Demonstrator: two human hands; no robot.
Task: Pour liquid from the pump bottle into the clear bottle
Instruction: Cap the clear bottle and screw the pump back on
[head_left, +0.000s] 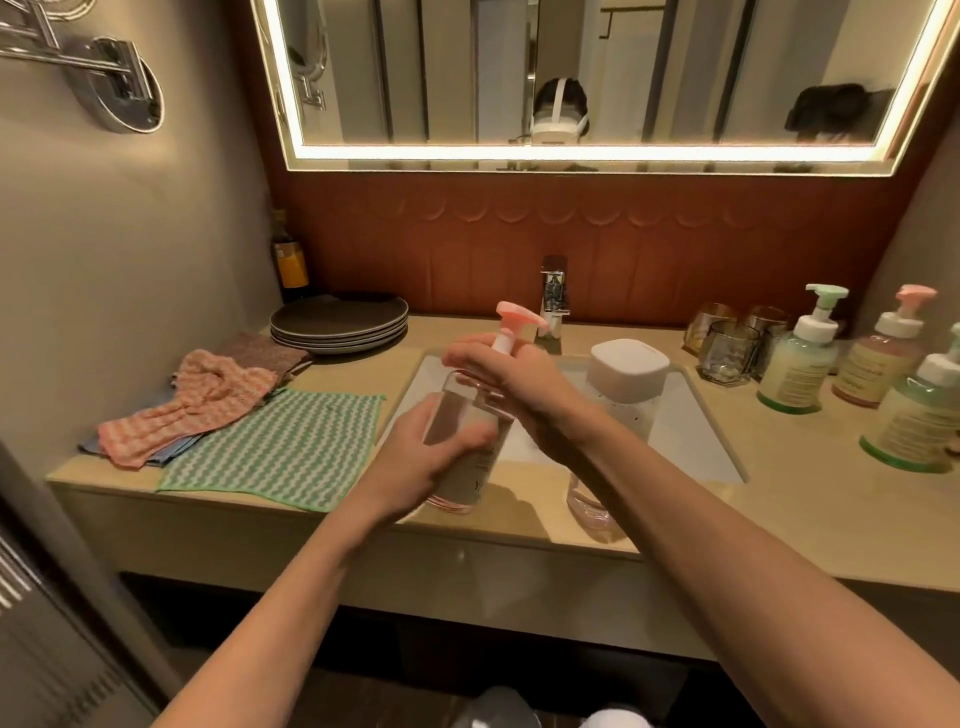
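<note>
A pump bottle (470, 441) with a pink pump head (519, 314) stands on the counter's front edge, at the left corner of the sink. My left hand (421, 457) wraps around its body. My right hand (511, 374) grips its neck and collar just under the pump. A clear bottle (621, 410) with a white cap (628, 366) stands just right of it, partly hidden behind my right forearm.
The white sink (696, 436) and faucet (553, 296) lie behind the bottles. Cloths (280, 441) and stacked plates (337, 322) fill the left counter. Glasses (727, 348) and three more pump bottles (800, 364) stand on the right.
</note>
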